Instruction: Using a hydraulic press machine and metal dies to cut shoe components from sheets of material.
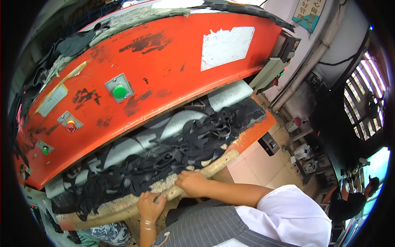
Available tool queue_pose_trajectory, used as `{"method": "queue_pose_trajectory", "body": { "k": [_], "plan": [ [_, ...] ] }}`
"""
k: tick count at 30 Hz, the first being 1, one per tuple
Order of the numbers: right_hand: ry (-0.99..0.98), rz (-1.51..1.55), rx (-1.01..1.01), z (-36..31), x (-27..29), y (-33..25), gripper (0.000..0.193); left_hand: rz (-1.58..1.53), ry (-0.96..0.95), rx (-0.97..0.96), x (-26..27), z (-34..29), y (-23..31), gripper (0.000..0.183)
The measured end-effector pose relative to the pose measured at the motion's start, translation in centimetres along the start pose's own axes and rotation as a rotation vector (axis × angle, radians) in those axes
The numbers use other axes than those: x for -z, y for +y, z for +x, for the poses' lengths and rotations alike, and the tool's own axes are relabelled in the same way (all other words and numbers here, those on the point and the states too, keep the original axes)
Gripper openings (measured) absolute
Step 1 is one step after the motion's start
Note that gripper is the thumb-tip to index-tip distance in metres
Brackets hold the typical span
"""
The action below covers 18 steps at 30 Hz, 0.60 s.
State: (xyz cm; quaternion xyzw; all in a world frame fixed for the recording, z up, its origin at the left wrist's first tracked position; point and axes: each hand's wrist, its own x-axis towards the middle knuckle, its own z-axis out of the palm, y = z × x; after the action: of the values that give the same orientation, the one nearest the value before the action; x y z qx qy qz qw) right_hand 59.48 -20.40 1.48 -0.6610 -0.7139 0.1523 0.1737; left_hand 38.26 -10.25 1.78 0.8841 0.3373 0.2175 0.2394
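Note:
A long beige pole (218, 164), with a rounded end at the right, lies along the front edge of the machine bed. My left hand (151, 206) is closed over it near the middle, fingers curled on its far side. Farther right, my right hand (191, 183) also grips the pole, its forearm coming in from the right. Just beyond both hands, a heap of black scrap strips and cut-out sheet pieces (164, 158) covers the bed. Some strips hang over the front edge at the left.
Above the bed stands a large red-orange press (173, 57) with a green button (119, 92) and a red knob (71, 126). Pale sheet (181, 123) runs beneath it. Tiled floor (255, 164) lies to the right. Another person (349, 201) sits at the far right.

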Motion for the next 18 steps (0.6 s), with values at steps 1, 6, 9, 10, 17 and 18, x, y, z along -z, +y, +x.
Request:
{"method": "queue_pose_trajectory", "body": {
  "k": [1, 6, 9, 10, 17, 18],
  "plan": [
    [-0.084, 0.110, 0.051, 0.2, 1.1, 0.1, 0.041, 0.018, -0.056, 0.039, 0.6, -0.5, 0.0, 0.024],
    [0.555, -0.034, -0.287, 2.4, 8.6, 5.6, 0.059, 0.001, -0.272, 0.070, 3.3, -3.7, 1.0, 0.021],
    [0.388, -0.320, -0.747, 2.7, 7.9, 10.2, 0.091, -0.382, -0.339, 0.310, 2.2, -4.4, 4.3, 0.018],
    [0.329, -0.341, -0.807, 2.9, 7.6, 10.7, 0.096, -0.375, -0.336, 0.296, 2.1, -4.0, 5.3, 0.018],
    [0.546, -0.153, -0.580, -1.5, 6.7, 8.8, 0.065, -0.699, -0.092, 0.275, 0.9, -2.0, 9.1, 0.026],
    [0.549, -0.156, -0.589, -2.3, 7.1, 8.6, 0.065, -0.772, -0.015, 0.297, 1.0, -0.9, 9.4, 0.031]
  ]
}}
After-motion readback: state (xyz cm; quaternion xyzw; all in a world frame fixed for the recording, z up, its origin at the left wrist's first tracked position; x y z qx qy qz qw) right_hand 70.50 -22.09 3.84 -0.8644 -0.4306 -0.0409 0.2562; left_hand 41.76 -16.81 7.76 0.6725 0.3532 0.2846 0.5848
